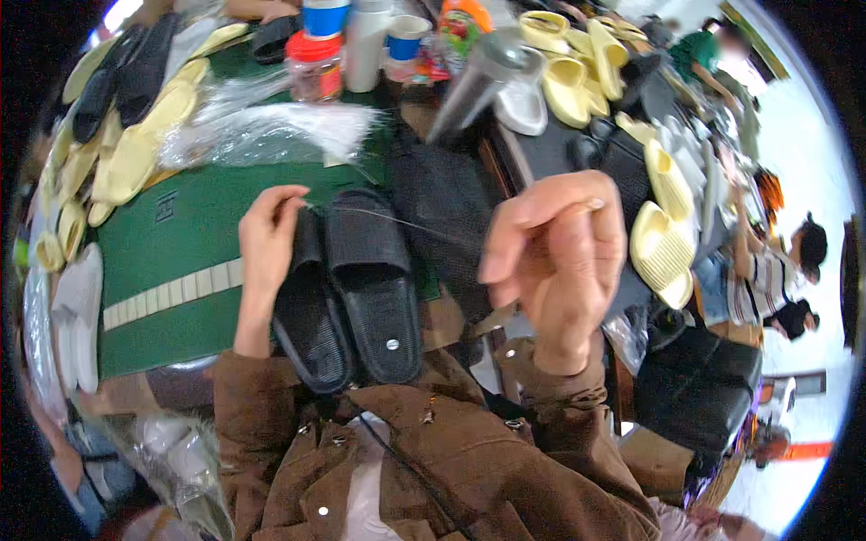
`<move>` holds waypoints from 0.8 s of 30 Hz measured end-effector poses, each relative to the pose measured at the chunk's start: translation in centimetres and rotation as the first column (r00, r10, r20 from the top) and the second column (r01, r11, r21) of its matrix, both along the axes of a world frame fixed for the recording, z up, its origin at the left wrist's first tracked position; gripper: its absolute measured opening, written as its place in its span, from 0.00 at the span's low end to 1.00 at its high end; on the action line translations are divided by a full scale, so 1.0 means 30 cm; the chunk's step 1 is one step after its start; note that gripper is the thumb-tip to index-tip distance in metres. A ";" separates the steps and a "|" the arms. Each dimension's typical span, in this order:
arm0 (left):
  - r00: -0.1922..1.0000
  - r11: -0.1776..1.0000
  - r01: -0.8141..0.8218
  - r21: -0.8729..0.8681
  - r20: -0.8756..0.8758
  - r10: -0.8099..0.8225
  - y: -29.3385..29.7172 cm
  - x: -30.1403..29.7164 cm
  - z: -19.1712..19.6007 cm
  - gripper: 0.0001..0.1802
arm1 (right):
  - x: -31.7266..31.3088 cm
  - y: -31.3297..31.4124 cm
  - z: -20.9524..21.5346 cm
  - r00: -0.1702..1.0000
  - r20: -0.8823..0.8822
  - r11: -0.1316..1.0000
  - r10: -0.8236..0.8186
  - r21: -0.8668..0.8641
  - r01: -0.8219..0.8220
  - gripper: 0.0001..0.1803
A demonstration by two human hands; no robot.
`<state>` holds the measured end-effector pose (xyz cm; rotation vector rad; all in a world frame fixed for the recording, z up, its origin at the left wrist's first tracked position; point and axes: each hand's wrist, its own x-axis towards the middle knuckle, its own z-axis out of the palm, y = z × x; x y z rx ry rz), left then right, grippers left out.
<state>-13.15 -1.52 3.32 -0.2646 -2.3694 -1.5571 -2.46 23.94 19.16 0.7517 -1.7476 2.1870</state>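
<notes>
A pair of black slide slippers lies side by side in front of me: the left slipper (311,320) and the right slipper (374,288), which carries a small round white sticker. My left hand (271,236) is closed in a pinch beside the left slipper's strap. From there a thin clear strand (397,219) runs across the right slipper's toe towards my right hand. Raised to the right of the pair, my right hand (564,257) is curled shut, the strand leading to its fingers; the exact grip is hidden.
A bundle of clear plastic strands (271,133) lies on the green mat (198,207). Yellow slippers (663,252) are piled on the right. A grey tumbler (478,81) and a red-lidded jar (314,68) stand at the back. Other people (753,279) are at right.
</notes>
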 end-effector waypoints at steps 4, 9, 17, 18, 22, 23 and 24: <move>1.000 1.000 0.004 -0.015 0.005 -0.004 -0.004 -0.002 -0.001 0.09 | 0.079 0.301 0.042 0.743 -0.119 0.630 -0.659 0.452 0.632 0.14; 0.998 1.000 0.003 -0.006 0.070 -0.003 -0.004 -0.001 -0.002 0.09 | 0.171 0.788 0.027 0.261 -0.436 -0.060 -0.861 0.598 0.799 0.12; 0.994 1.000 0.010 -0.018 0.107 -0.008 -0.002 0.001 0.001 0.08 | 0.300 1.250 -0.238 0.292 -0.297 -0.164 -0.909 0.900 0.405 0.33; 0.990 1.000 0.001 -0.011 0.139 0.000 -0.003 -0.001 0.000 0.08 | 0.285 1.256 -0.250 0.360 -0.314 -0.118 -0.878 0.873 0.474 0.32; 0.997 1.000 0.018 -0.001 0.070 -0.018 -0.004 -0.006 -0.005 0.09 | 0.200 1.198 -0.226 0.402 -0.437 -0.088 -0.805 0.757 0.647 0.26; 0.997 1.000 0.015 -0.005 0.078 -0.014 -0.003 -0.004 -0.004 0.09 | 0.168 1.180 -0.208 0.389 -0.406 -0.082 -0.827 0.772 0.630 0.26; 0.996 1.000 0.011 -0.007 0.086 -0.010 -0.001 -0.002 -0.002 0.09 | 0.135 1.166 -0.192 0.389 -0.398 -0.073 -0.831 0.771 0.633 0.26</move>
